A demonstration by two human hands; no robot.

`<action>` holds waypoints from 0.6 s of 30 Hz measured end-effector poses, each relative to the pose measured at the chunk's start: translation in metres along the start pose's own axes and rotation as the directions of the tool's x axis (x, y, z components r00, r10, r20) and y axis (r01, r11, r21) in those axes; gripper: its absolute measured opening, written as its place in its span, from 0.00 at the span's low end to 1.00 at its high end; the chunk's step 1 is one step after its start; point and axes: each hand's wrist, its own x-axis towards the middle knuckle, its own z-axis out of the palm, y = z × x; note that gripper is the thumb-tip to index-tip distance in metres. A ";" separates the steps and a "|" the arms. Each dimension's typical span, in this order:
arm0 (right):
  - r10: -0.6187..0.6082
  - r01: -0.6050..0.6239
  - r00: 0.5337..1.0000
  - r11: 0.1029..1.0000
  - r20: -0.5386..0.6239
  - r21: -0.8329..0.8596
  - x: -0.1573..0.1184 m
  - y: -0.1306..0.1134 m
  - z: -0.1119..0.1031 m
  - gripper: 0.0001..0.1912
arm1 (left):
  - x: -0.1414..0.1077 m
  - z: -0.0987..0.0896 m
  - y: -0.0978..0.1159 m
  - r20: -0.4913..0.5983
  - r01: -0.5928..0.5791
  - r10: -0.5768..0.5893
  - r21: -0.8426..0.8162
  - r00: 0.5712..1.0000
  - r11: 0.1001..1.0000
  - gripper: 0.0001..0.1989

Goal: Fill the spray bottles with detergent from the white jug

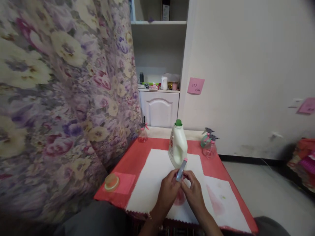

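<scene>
On the white cloth right before me stands a small clear spray bottle (179, 198) with pink liquid, partly hidden behind my hands. Its grey spray head (181, 170) has a pink nozzle pointing away from me. My left hand (167, 188) is closed around the left side of the head and neck. From the other side my right hand (195, 190) pinches the same part; the exact finger contact is partly hidden. Just beyond the hands, a large pale green detergent jug (178, 144) stands upright, with a green spout showing at its neck.
A yellowish round cap (111, 182) lies on pink paper at the table's left. One spray bottle (142, 133) stands at the back left; a green one (204, 139) and a pink one (210, 150) are back right. A stained white cloth (226, 200) covers the right front.
</scene>
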 end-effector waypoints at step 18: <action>0.134 -0.134 0.991 0.989 0.008 0.058 -0.039 0.049 0.015 0.41 | 0.008 -0.009 0.007 0.105 -0.030 0.015 0.138 0.994 0.990 0.15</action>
